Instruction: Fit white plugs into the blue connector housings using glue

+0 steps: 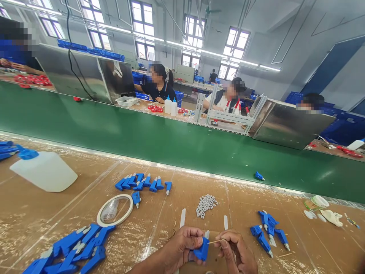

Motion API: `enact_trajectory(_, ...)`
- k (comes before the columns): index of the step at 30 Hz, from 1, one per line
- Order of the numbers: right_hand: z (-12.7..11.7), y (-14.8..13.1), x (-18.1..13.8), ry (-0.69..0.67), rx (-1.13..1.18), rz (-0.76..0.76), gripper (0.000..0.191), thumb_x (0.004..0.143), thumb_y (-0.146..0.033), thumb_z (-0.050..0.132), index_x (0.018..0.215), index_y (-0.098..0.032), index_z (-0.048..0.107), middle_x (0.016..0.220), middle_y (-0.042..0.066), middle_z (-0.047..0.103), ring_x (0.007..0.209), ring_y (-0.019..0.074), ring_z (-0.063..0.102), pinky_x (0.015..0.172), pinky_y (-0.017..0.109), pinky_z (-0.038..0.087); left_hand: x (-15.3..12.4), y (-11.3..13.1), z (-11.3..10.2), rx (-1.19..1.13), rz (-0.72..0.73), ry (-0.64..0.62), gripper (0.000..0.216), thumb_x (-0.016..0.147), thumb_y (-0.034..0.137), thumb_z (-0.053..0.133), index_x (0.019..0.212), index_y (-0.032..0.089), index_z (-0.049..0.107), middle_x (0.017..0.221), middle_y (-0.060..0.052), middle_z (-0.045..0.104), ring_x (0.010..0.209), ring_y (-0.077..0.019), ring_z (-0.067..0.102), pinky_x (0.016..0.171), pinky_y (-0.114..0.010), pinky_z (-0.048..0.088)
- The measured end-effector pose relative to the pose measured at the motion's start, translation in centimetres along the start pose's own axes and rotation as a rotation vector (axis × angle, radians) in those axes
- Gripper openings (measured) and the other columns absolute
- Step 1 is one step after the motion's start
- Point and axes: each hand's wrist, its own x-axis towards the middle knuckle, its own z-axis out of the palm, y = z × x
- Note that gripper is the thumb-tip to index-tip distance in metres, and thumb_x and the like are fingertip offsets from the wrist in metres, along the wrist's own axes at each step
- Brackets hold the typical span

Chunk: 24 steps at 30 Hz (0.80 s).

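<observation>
Near the bottom middle of the view, my left hand (181, 245) is closed around a blue plastic part (203, 250) with a pale grey tip pointing up. My right hand (238, 254) pinches a thin wooden stick (214, 241), whose far end meets the side of the blue part. Beyond my hands lies a pile of small grey pieces (205, 205). Several similar blue parts (268, 224) lie to the right, with another loose stick (285, 255) beside them. More blue parts (82, 245) are heaped at lower left, and a row of them (139, 182) lies farther back.
A roll of tape (100, 219) and a white bottle with a blue cap (44, 171) lie on the left. A green conveyor belt (176, 140) runs behind the table, carrying one blue part (259, 176). Several people work across it. A small tub (316, 203) stands at right.
</observation>
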Motion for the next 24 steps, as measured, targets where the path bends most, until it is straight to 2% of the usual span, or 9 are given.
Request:
enact_trajectory(12,0.1,-0.5,0.6,-0.045,-0.164,-0.229,0.024,0.104,-0.038,0.048,0.090,-0.026,0.063,0.075,0.001,0.066,0.065,0.0156,0.064,0.061,0.024,0.053,-0.1,0.0,-0.1,0.013,0.004,-0.008,0.045,0.054,0.047,0.091,0.069,0.010,0.069,0.057,-0.004,0.065,0.048,-0.0130,0.062,0.048,-0.022,0.044)
enact_trajectory(17,-0.4,-0.4,1.0,-0.129,-0.242,-0.324,0.022,0.105,-0.033,0.045,0.092,-0.025,0.061,0.073,0.000,0.065,0.063,0.0151,0.065,0.060,0.023,0.053,-0.1,-0.1,-0.1,0.008,-0.006,-0.017,0.045,0.052,0.045,0.092,0.070,0.010,0.070,0.059,-0.004,0.065,0.048,-0.0122,0.061,0.048,-0.022,0.046)
enact_trajectory(24,-0.3,-0.4,1.0,-0.128,-0.218,-0.329,0.021,0.104,-0.031,0.046,0.092,-0.025,0.062,0.072,0.000,0.066,0.061,0.0150,0.065,0.058,0.023,0.053,-0.3,0.1,0.0,0.005,0.004,-0.048,0.045,0.053,0.046,0.092,0.071,0.010,0.070,0.059,-0.003,0.064,0.048,-0.0110,0.059,0.050,-0.023,0.047)
